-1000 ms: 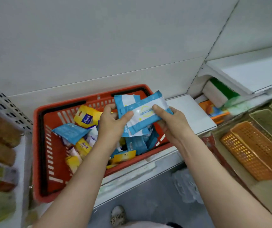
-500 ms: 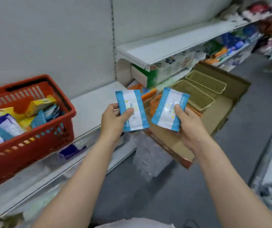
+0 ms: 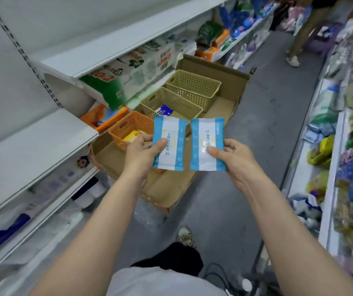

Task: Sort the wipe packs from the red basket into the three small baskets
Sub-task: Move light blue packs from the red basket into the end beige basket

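Note:
My left hand [image 3: 141, 154] pinches a blue-and-white wipe pack [image 3: 171, 133] by its lower left edge. My right hand [image 3: 235, 159] pinches a second blue-and-white wipe pack [image 3: 207, 135] by its lower right. Both packs hang side by side above a cardboard tray [image 3: 167, 189]. In the tray stand an orange basket [image 3: 126, 127] with a yellow pack [image 3: 135, 135] inside, a middle tan basket [image 3: 177, 101] with a blue-and-white pack [image 3: 164, 110], and a far tan basket [image 3: 194, 86]. The red basket is out of view.
White shelves [image 3: 32, 146] run along the left, with tissue packs [image 3: 128, 75] under the upper board. Stocked shelves [image 3: 346, 157] line the right side of the grey aisle. A person [image 3: 303, 35] stands at the far end. My shoe [image 3: 185, 236] is on the floor.
My view swung right from the red basket to the cardboard tray. The two packs, first overlapped above the red basket, are now apart, one in each hand, over the small baskets.

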